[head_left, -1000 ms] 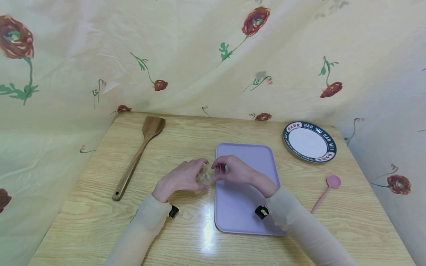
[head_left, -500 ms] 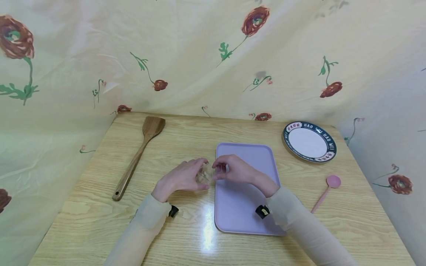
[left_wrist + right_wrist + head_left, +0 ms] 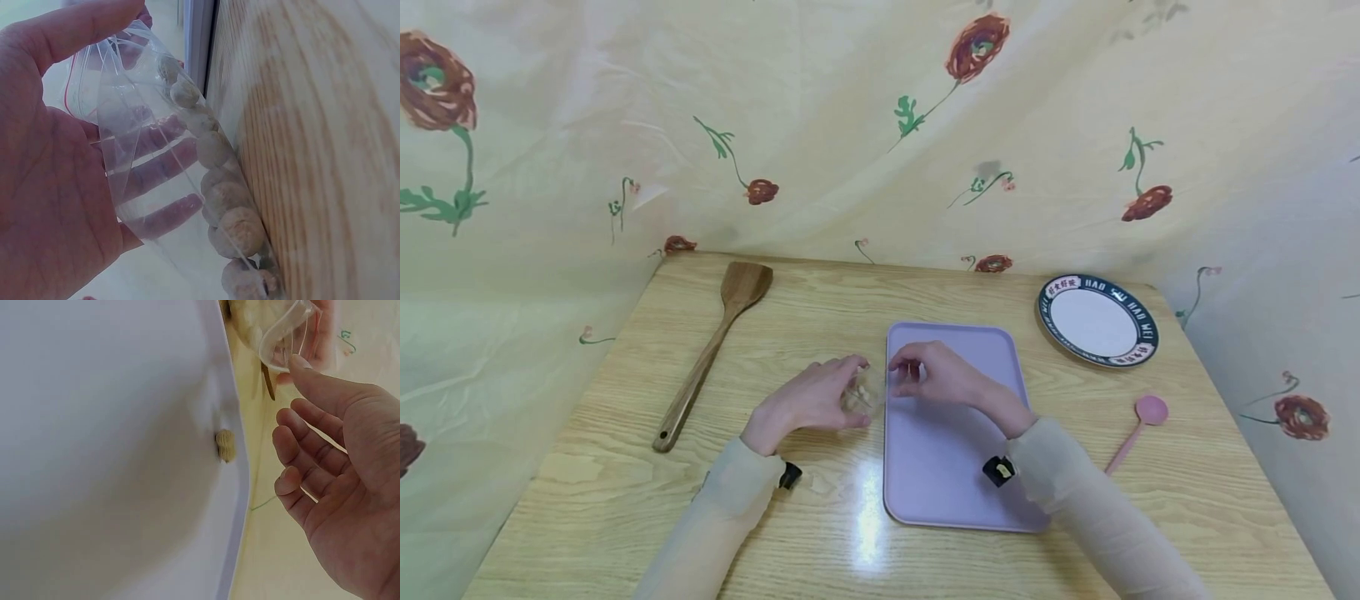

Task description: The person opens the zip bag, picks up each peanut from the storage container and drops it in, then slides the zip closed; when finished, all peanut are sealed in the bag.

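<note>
My left hand [image 3: 808, 396] holds a clear zip bag [image 3: 140, 162] upright on the table, left of the purple tray [image 3: 955, 467]. Beige unshelled peanuts [image 3: 240, 231] lie along the bottom of the bag in the left wrist view. My right hand [image 3: 943, 377] hovers over the tray's left side with loosely bent fingers. Between its thumb and fingers nothing shows in the right wrist view. One peanut [image 3: 225, 445] is seen at the tray's inner edge there; in the head view I cannot make it out.
A wooden spatula [image 3: 711, 354] lies at the left. On the right are a dark-rimmed white plate [image 3: 1093, 321] and a pink spoon [image 3: 1150, 410]. Behind the wooden table [image 3: 820, 542] hangs a flowered cloth [image 3: 850, 125].
My right hand has shifted a little right and away from the bag, farther over the tray. My left hand keeps its place on the bag.
</note>
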The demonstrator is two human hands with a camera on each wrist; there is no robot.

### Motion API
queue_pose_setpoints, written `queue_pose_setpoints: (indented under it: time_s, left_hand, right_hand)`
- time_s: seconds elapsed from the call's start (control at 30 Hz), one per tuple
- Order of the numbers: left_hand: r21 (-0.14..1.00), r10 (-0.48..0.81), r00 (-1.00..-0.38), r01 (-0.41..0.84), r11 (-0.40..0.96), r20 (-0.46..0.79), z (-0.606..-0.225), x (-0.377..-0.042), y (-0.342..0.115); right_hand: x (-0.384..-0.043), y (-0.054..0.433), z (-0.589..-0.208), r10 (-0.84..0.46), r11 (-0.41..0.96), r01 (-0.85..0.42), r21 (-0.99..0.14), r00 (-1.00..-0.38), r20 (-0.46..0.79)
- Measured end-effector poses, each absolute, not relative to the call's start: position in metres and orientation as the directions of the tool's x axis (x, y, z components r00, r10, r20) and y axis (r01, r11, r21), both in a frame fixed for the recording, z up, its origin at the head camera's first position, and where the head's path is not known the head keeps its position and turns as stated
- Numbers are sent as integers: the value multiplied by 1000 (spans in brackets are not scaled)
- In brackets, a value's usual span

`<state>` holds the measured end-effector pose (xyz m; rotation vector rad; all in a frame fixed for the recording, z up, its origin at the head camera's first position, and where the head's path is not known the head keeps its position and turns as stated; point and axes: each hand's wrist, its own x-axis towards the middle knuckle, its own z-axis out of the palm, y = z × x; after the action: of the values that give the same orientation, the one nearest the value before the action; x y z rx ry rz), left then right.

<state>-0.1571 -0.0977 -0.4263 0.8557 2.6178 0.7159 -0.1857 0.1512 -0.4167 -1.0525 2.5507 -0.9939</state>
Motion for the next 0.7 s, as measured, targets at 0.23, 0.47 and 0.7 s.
queue_pose_setpoints:
  time_s: [0.23, 0.47, 0.7]
  left_hand:
    - [530, 611, -783, 471, 705, -117, -428, -158, -98]
    - [541, 611, -782, 463, 702, -124, -427, -157, -98]
    - [537, 614, -781, 471, 700, -115, -427, -157, -98]
  right_hand:
    - [-193, 160, -414, -666, 540, -538, -647, -743, 61]
    - [-201, 168, -421, -620, 598, -494, -631, -784, 26]
    - [-206, 169, -429, -615, 618, -493, -613, -788, 14]
